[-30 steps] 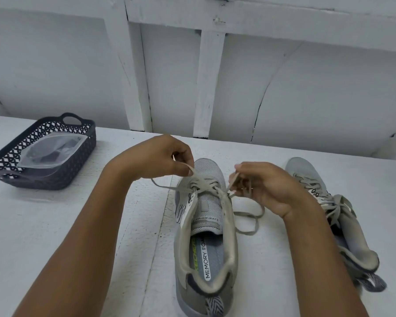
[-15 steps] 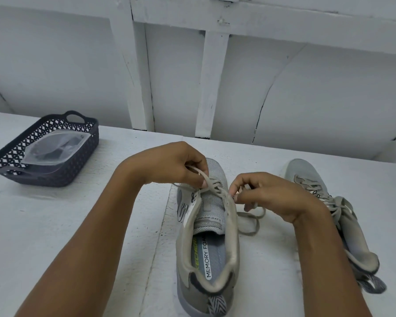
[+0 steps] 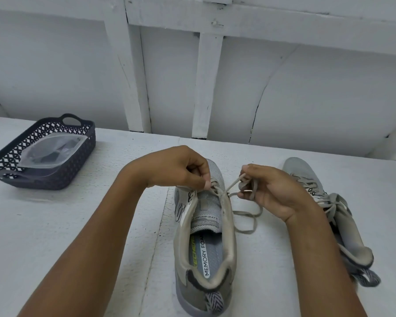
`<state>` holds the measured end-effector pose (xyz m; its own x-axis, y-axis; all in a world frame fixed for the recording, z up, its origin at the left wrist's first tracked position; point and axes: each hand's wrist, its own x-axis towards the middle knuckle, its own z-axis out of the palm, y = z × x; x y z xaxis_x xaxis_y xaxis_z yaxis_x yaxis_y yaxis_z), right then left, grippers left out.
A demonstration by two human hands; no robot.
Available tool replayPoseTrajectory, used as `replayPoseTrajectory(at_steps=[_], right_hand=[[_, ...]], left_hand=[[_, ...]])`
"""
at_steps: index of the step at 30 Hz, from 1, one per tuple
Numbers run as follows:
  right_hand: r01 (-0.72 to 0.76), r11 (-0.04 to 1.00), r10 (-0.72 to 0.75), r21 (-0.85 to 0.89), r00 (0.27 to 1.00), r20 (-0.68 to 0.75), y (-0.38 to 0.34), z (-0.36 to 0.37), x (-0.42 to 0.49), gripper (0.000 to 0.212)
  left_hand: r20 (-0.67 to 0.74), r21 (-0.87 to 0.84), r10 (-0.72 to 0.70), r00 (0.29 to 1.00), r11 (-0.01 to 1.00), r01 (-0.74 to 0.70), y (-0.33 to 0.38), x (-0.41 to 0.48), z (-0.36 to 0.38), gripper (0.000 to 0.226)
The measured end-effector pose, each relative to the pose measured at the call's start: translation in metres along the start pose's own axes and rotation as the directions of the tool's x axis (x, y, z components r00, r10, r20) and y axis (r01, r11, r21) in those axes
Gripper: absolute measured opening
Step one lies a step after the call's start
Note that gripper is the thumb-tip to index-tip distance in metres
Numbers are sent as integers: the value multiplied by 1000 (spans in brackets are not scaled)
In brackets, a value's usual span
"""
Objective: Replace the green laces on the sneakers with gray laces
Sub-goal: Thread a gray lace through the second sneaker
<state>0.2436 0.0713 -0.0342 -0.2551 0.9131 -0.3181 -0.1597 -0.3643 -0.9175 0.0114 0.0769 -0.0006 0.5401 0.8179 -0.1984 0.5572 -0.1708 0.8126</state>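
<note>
A grey sneaker [image 3: 205, 227] stands toe-away in the middle of the white table, its heel toward me. A grey lace [image 3: 247, 219] runs through its front eyelets, with slack looped on the table to its right. My left hand [image 3: 181, 169] pinches the lace at the left eyelets over the tongue. My right hand [image 3: 270, 191] grips the other strand, pulled taut up and to the right. The second grey sneaker [image 3: 325, 202] lies tilted on its side at the right, laced in grey, partly hidden by my right forearm.
A dark lattice basket [image 3: 62, 170] with a clear plastic bag [image 3: 50, 152] inside sits at the far left of the table. A white panelled wall runs behind the table. A seam in the tabletop passes just left of the middle sneaker.
My left hand has moved right and down onto the eyelets. My right hand has turned palm-up and drawn its strand taut toward the right. The view has shifted slightly.
</note>
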Motion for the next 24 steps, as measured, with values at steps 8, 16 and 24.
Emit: replayPoseTrajectory(at_steps=[8,16,24], right_hand=[[31,997,-33,66,999,23,5,8,0,20],[163,827,-58,-538,977,207,12,-3,-4,18],[175,799,-84,-576,980,181,11,-1,-6,14]], left_hand=[[12,41,1,1000,999,-2,-3,8,7,7],[3,30,6,1000,1000,-6,-2,8,5,4],[24,79,20,1000,997,-22,-2,8,8,3]])
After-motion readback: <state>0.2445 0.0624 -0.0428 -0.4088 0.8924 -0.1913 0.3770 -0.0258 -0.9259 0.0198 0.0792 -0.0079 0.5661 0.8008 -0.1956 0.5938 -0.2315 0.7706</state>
